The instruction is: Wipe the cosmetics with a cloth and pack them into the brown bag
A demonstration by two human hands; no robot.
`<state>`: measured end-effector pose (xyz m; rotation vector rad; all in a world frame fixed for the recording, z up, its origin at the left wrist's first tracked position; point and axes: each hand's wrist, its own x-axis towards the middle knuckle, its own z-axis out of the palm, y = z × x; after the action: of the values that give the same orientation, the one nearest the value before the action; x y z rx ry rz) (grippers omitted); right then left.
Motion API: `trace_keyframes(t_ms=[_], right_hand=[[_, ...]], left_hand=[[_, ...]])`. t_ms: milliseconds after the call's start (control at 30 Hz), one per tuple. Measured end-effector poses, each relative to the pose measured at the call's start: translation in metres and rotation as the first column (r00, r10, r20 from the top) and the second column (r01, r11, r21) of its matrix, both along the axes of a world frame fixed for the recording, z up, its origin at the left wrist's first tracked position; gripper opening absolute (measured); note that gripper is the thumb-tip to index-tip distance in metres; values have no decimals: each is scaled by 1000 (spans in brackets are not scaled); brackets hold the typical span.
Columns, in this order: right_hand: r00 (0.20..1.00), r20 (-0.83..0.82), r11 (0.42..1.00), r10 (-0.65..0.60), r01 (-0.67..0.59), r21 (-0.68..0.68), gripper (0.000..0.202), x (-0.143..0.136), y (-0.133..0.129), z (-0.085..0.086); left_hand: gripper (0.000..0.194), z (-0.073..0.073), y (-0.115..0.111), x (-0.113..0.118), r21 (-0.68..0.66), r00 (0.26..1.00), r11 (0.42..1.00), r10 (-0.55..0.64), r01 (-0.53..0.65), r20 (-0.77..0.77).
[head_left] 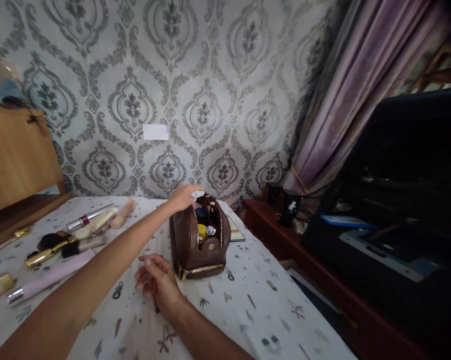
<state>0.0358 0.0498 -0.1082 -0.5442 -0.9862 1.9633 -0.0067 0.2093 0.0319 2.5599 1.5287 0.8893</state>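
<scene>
A brown leather bag (200, 262) with a gold zipper stands open on the patterned white cloth (217, 325). Inside it are a yellow item (201, 231), a silver-topped item (210, 230) and several dark ones. My left hand (185, 198) reaches to the bag's top back edge, its fingers closed around a small whitish item (198, 193); the fingertips are partly hidden. Just left of the bag's front, my right hand (159, 285) hovers over the cloth, fingers loosely curled and apart, with nothing in it.
On the left lie a lilac tube (56, 274), a gold-handled brush (47, 256), a beige tube (123, 213) and several other cosmetics. Behind the bag's right side is a flat palette (236, 229). A wooden cabinet (18, 150) stands left, a dark red desk (270, 225) right.
</scene>
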Motion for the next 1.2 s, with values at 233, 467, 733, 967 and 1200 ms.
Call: trace_keyframes(t_ms=[233,467,733,967,1200], right_hand=[[1000,1,999,-1,1,-32,57,-1,0,-2],[1000,-5,1000,2,-2,-19,56,-2,1,-2],[1000,-4,1000,2,-2,7,53,-2,1,-4],[1000,-28,1000,7,-7,25,51,-2,0,-2],[1000,-31,1000,4,-3,25,52,-1,0,-2]], left_hand=[[42,1,-9,21,-58,986,997,45,-55,-163],[47,8,-9,22,-124,976,989,55,-82,-210],[50,14,-13,23,-148,968,983,70,-108,-241],[52,6,-8,26,-128,971,986,80,-110,-224],[49,2,-7,28,-118,984,990,59,-80,-168]])
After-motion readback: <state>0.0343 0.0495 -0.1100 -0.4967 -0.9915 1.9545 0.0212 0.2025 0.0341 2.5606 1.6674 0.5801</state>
